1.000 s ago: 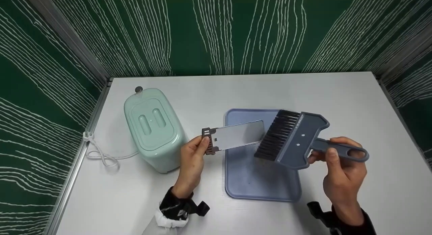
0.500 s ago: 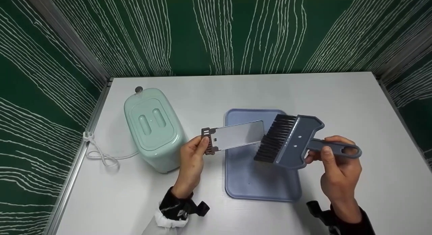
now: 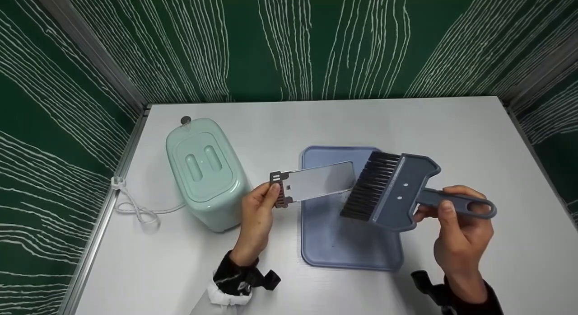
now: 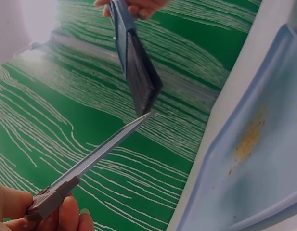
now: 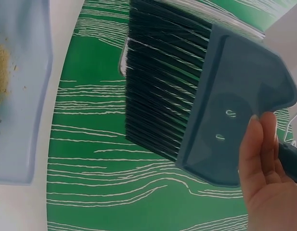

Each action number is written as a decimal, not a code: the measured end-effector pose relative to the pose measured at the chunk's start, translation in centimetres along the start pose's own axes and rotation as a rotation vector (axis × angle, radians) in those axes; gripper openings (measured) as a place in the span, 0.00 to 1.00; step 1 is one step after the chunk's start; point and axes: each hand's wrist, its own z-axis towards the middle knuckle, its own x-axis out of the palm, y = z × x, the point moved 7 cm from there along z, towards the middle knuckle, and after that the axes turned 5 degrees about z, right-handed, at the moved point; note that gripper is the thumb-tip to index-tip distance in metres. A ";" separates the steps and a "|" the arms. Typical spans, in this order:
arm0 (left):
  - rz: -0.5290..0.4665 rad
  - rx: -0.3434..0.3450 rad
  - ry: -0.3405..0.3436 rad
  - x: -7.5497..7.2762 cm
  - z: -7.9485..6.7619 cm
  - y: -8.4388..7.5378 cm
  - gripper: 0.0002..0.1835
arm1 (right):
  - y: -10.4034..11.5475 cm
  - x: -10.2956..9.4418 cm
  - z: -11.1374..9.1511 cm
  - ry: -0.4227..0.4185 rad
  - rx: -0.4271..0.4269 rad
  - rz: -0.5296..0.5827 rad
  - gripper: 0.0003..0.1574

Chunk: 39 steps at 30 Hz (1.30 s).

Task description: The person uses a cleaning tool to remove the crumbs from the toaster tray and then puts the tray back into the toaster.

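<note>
My left hand [image 3: 257,218] pinches the dark end piece of a toaster crumb tray [image 3: 321,181], a thin flat metal plate, thumb on top. My right hand [image 3: 465,242] grips the handle of a wide grey-blue brush [image 3: 404,193] with long black bristles. The bristle tips lie at the plate's far end; in the left wrist view the bristles [image 4: 144,79] meet or nearly meet the plate's tip. Both are held above a blue tray [image 3: 350,256]. Yellowish crumbs [image 4: 249,139] lie on that tray, mostly hidden by the brush in the head view.
A mint-green toaster [image 3: 210,170] with a lid stands left of my left hand. Its white cord [image 3: 140,211] lies looped near the table's left edge. Green panels with white lines [image 3: 289,44] enclose the white table [image 3: 253,129] at the back and sides.
The brush has shifted slightly left and then back right with my right hand. My left hand and the crumb tray have stayed in place.
</note>
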 end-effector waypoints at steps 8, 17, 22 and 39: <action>0.000 -0.002 0.003 0.0 0.0 0.1 0.13 | -0.7 0.1 -0.1 0.033 0.024 -0.022 0.12; 0.000 -0.004 -0.005 0.0 0.0 0.0 0.12 | -0.4 0.1 -0.1 0.001 0.030 -0.012 0.13; -0.007 -0.007 -0.010 0.0 0.0 0.1 0.12 | -0.1 0.1 -0.1 -0.027 -0.008 0.023 0.11; 0.025 -0.019 -0.020 -0.3 0.0 0.0 0.12 | 0.0 0.6 0.0 -0.039 -0.010 0.019 0.13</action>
